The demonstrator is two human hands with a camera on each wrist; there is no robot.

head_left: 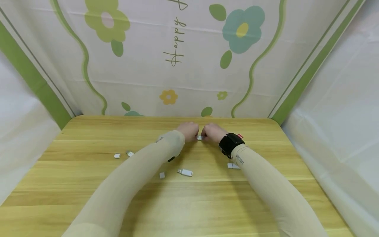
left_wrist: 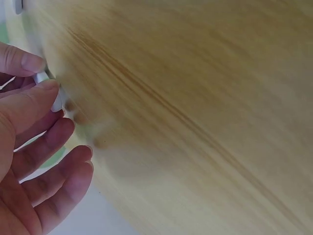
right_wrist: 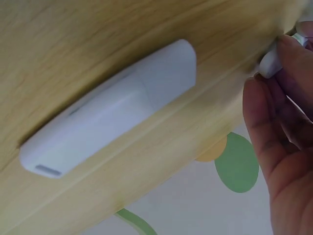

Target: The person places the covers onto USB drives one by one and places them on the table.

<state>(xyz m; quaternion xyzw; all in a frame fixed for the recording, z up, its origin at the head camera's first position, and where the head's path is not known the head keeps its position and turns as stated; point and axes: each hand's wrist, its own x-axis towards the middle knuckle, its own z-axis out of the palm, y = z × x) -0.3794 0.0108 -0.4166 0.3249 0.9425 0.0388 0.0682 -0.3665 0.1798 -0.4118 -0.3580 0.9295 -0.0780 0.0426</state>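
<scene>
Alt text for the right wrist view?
Right hand at the frame's right edge, pinching a small, partly hidden white object; closer to the camera, a capped white USB stick lies on a wooden table.

And gripping a tiny whitish piece (head_left: 199,138) over the far part of the pale yellow wood-grain counter (head_left: 207,204), with curled fingers of left hand (head_left: 188,131) and right hand (head_left: 214,132) almost meeting! Wearing long cream fabric sleeves (head_left: 139,174) on both arms, plus a thick black strap (head_left: 227,144) on the right wrist. Look nearer, mid-counter: a slim white USB stick (head_left: 186,172), metal plug pointing left, near a small white square cap (head_left: 162,175). Over left, a rounded white cap (head_left: 117,155) near another white stick (head_left: 130,153), partly hidden behind the left forearm. Across right, a seamed white oblong stick (head_left: 233,166), partly covered by the right sleeve. Behind everything, a white flower-printed cloth (head_left: 201,79), lettered "Happy" sideways!
</scene>
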